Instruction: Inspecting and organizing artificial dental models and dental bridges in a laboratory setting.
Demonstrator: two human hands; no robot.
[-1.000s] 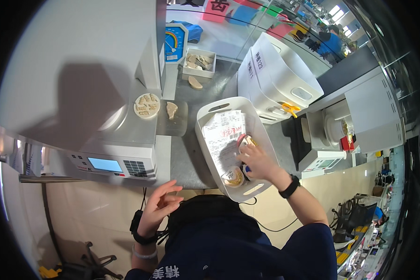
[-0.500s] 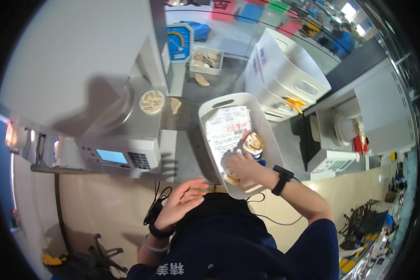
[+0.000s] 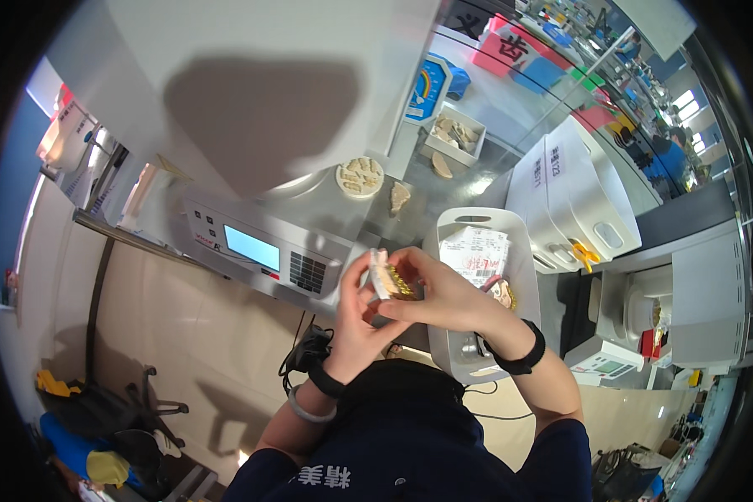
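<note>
Close to the chest, both hands meet around a small pale dental cast with yellowish teeth. Left hand cups it from below, fingers curled up along its side; right hand pinches its upper edge between thumb and fingertips. Just beyond the right hand sits a white tray holding a printed paper slip and another cast. Left of the tray stands a grey machine with a blue screen. Farther off, a round dish of casts rests on the bench, and stacked white bins stand to the right.
</note>
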